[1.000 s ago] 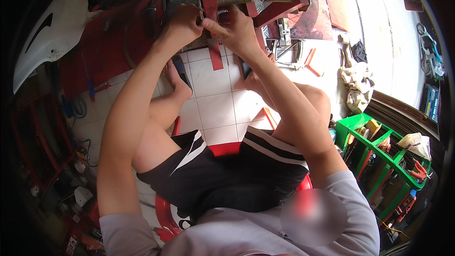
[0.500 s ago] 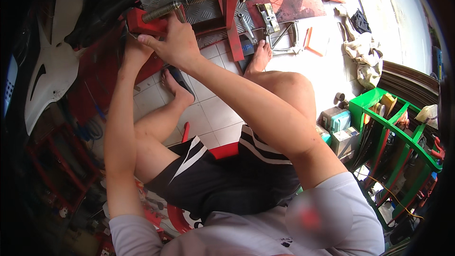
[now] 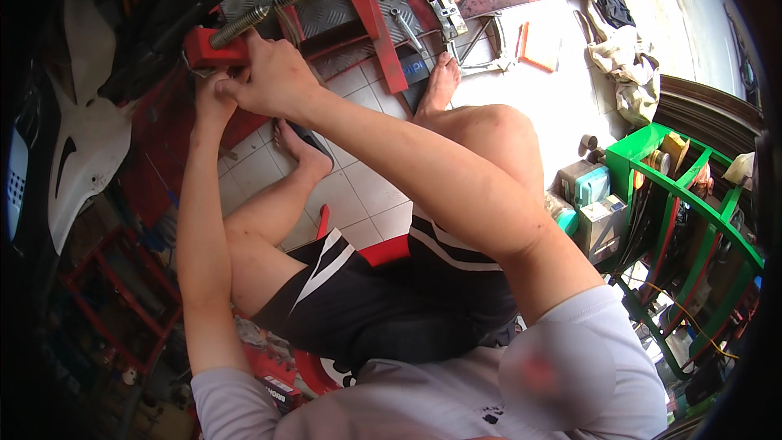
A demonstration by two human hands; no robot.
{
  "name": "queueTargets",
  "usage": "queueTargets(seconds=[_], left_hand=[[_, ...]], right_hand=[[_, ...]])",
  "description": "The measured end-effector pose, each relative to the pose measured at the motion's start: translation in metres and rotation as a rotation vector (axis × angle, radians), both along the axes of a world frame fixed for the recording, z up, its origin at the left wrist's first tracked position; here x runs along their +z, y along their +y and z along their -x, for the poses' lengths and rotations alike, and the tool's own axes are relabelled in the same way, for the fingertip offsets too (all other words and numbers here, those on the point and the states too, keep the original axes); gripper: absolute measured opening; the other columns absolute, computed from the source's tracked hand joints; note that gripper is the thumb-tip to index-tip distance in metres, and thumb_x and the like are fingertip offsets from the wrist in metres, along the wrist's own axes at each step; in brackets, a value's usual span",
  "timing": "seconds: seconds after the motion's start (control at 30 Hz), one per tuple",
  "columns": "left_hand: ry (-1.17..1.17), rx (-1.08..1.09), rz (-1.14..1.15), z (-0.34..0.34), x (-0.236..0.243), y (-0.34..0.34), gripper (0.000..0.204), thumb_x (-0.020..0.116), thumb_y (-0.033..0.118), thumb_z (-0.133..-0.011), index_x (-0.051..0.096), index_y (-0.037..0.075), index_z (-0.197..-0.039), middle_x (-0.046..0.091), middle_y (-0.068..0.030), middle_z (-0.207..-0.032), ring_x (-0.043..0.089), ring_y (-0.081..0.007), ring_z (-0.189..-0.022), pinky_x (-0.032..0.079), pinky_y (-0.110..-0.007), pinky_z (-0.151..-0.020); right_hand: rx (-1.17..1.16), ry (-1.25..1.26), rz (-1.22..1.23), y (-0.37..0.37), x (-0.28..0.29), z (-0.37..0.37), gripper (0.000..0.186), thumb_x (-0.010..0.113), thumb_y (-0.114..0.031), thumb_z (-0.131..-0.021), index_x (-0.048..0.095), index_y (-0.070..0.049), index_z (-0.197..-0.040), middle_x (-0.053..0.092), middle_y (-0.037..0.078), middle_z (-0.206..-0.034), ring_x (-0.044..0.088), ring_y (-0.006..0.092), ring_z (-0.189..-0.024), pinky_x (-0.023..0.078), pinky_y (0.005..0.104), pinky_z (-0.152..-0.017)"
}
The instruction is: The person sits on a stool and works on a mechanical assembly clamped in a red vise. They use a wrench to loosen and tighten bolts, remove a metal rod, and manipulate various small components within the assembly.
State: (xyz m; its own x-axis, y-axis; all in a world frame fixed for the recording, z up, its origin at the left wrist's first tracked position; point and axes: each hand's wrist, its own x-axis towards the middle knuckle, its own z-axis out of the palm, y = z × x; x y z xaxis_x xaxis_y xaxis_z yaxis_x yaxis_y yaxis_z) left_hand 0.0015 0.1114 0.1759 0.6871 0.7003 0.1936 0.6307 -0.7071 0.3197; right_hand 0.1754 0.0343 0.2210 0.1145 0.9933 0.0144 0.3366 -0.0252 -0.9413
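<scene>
My left hand [image 3: 213,96] is closed just under a red metal block [image 3: 215,50], its fingertips hidden. Against the block's right side, my right hand [image 3: 281,80] is curled, with its thumb reaching across to the left hand. Whatever either hand grips is covered by the hands themselves. A coiled or threaded metal rod [image 3: 239,27] runs from the block up and to the right. It lies over a red metal frame [image 3: 364,8] beside a diamond-patterned metal plate [image 3: 332,6].
A wrench [image 3: 405,28], a metal part [image 3: 444,12] and a grey bracket [image 3: 487,47] lie near my foot. A green rack [image 3: 652,165] with containers stands to the right. White bodywork [image 3: 85,151] is at the left. A red-handled object [image 3: 324,220] rests on the tiles [image 3: 346,191].
The whole view has shifted, so the block and hands appear farther left. My right hand has closed in, its thumb now touching my left hand beneath the block.
</scene>
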Motion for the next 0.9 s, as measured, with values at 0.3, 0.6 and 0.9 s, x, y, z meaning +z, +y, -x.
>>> queueTargets(seconds=[0.3, 0.6, 0.9], left_hand=[[-0.019, -0.131, -0.271, -0.014, -0.005, -0.019, 0.045, 0.066, 0.014, -0.076, 0.051, 0.006, -0.118, 0.058, -0.0147, -0.112, 0.055, -0.0334, -0.105, 0.042, -0.044, -0.088], [-0.241, 0.011, 0.204, -0.033, 0.004, -0.010, 0.036, 0.071, 0.024, -0.074, 0.060, 0.004, -0.101, 0.062, -0.0146, -0.102, 0.060, -0.0320, -0.093, 0.046, -0.041, -0.078], [0.250, 0.287, 0.464, -0.010, -0.082, -0.018, 0.028, 0.065, 0.022, -0.076, 0.067, 0.002, -0.096, 0.066, -0.0178, -0.095, 0.064, -0.0324, -0.090, 0.050, -0.039, -0.080]], right_hand=[[0.162, -0.414, 0.203, -0.003, 0.034, -0.024, 0.058, 0.060, -0.051, -0.072, 0.060, -0.002, -0.104, 0.066, 0.016, -0.076, 0.065, 0.0304, -0.074, 0.053, 0.0381, -0.067], [0.206, -0.513, 0.233, 0.004, 0.009, -0.034, 0.062, 0.062, -0.052, -0.072, 0.058, -0.006, -0.114, 0.065, 0.018, -0.093, 0.064, 0.0335, -0.091, 0.051, 0.0399, -0.080], [0.505, -0.794, 0.387, 0.019, -0.015, -0.091, 0.061, 0.069, -0.055, -0.070, 0.061, -0.013, -0.114, 0.067, 0.017, -0.097, 0.065, 0.0301, -0.093, 0.050, 0.0389, -0.081]])
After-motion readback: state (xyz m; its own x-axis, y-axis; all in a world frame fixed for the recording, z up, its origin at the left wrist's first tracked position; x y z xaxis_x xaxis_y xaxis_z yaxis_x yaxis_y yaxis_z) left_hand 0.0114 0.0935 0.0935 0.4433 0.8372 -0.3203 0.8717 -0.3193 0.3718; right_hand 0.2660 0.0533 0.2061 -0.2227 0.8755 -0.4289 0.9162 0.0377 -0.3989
